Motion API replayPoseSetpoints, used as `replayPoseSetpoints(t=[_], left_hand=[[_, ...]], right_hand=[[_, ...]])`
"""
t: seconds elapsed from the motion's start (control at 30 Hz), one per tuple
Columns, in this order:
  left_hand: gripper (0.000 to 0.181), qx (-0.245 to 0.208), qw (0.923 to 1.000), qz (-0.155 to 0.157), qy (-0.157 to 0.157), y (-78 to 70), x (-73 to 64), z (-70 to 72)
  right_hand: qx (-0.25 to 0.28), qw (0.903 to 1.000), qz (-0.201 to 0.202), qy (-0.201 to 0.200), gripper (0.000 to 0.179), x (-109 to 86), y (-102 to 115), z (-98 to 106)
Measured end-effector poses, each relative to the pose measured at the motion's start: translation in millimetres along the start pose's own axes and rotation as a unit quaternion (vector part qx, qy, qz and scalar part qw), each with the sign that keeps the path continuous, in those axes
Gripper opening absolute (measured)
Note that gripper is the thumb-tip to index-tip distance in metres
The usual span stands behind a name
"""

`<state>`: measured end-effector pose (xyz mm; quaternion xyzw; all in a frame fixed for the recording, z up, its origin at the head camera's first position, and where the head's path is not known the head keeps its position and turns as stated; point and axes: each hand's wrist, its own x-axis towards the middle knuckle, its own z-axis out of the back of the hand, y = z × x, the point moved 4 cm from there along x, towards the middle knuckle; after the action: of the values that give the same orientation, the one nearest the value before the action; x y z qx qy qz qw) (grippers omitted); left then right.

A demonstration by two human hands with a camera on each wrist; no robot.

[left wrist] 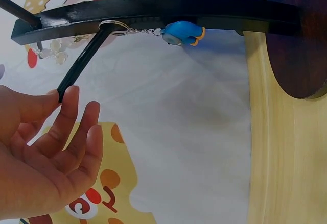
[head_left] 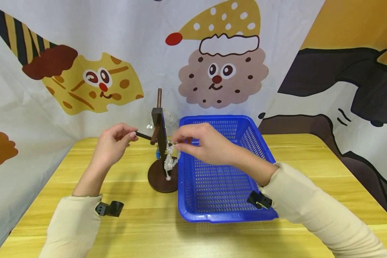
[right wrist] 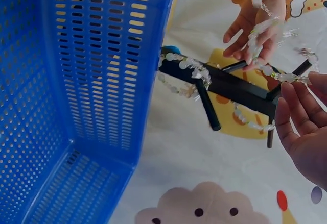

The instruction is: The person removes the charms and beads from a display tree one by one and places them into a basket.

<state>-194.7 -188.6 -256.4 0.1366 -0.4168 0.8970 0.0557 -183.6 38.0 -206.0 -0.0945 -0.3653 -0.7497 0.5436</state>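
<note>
A dark wooden jewelry stand [head_left: 162,134] with a round base and several pegs stands upright on the table. My left hand [head_left: 111,145] pinches the tip of one peg [left wrist: 84,60] between thumb and forefinger. A metal ring with a chain and a blue figure keychain [left wrist: 183,32] hangs on that peg. On the stand's other side, my right hand [head_left: 209,145] pinches a clear-and-white beaded bracelet [right wrist: 268,72] by its beads. Other beaded bracelets [right wrist: 186,66] hang from other pegs. In the head view the right fingers partly cover the beads.
A blue perforated plastic basket [head_left: 227,217] sits right beside the stand, under my right forearm. The wooden table [head_left: 132,229] reaches back to a white cloth [head_left: 154,21] printed with cartoon food figures. Black clips [head_left: 111,208] hang at both cuffs.
</note>
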Motion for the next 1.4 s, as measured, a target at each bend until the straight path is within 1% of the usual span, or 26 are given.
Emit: replayPoseSetpoints(t=[0.13,0.3,0.53,0.7,0.87,1.1,1.2,1.4], left_hand=[[0.022,-0.001,1.0000,0.001,0.001,0.9,-0.3,-0.1],[0.023,-0.003,1.0000,0.004,0.003,1.9,-0.4,-0.3],[0.022,-0.005,1.0000,0.000,0.000,2.6,-0.5,-0.4],[0.023,-0.008,0.9999,0.007,0.002,2.9,-0.6,-0.2],[0.023,-0.009,0.9999,0.012,0.005,3.1,-0.3,-0.4],[0.023,-0.013,0.9999,0.008,0.003,2.9,-0.4,-0.4],[0.023,-0.013,0.9999,0.006,0.003,2.9,-0.3,-0.7],[0.023,-0.017,0.9998,0.002,0.004,3.6,0.6,-1.6]], right_hand=[[-0.003,0.9996,-0.027,0.000,0.006,-5.4,-8.3,3.7],[-0.012,0.9968,-0.079,0.006,0.008,-14.3,-22.5,9.1],[-0.006,0.9880,-0.154,0.000,0.009,-29.8,-47.2,18.4],[0.000,0.9807,-0.195,-0.013,0.008,-40.1,-65.1,23.5],[0.006,0.9744,-0.224,-0.014,0.007,-49.9,-80.3,23.2],[0.006,0.9654,-0.260,-0.007,0.008,-61.1,-99.1,19.4],[-0.002,0.9636,-0.267,-0.003,0.008,-65.5,-107.7,17.4],[-0.018,0.9633,-0.268,0.007,0.006,-73.2,-123.7,9.6]])
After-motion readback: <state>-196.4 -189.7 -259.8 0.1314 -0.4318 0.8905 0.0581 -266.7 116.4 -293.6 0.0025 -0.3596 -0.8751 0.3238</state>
